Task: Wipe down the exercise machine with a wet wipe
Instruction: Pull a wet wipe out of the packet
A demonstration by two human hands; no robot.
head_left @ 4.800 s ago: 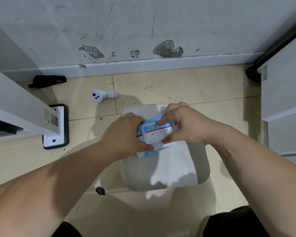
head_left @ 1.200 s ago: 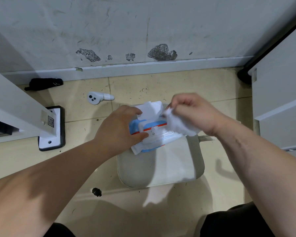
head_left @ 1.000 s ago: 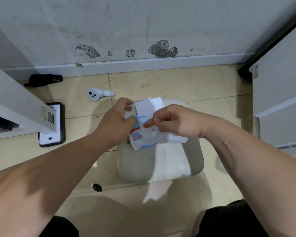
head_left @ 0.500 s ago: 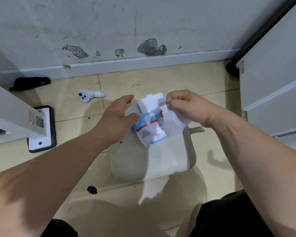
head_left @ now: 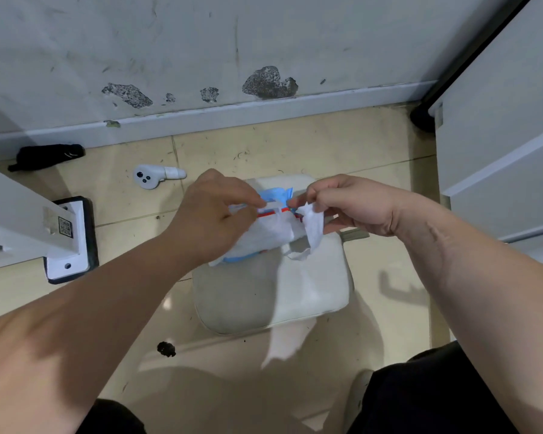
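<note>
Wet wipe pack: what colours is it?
The wet wipe pack is blue and white with a red stripe, seen in the head view.

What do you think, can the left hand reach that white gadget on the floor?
Probably yes, but after letting go: the left hand pinches the blue-and-white wet wipe pack. Nothing lies between it and the white plastic gadget with black dots.

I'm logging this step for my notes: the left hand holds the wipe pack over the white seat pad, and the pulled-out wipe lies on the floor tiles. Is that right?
Not quite. The wipe does not lie on the floor tiles. The right hand pinches it, and it hangs above the seat pad, as the head view shows. The left hand does hold the wipe pack over the white pad.
</note>
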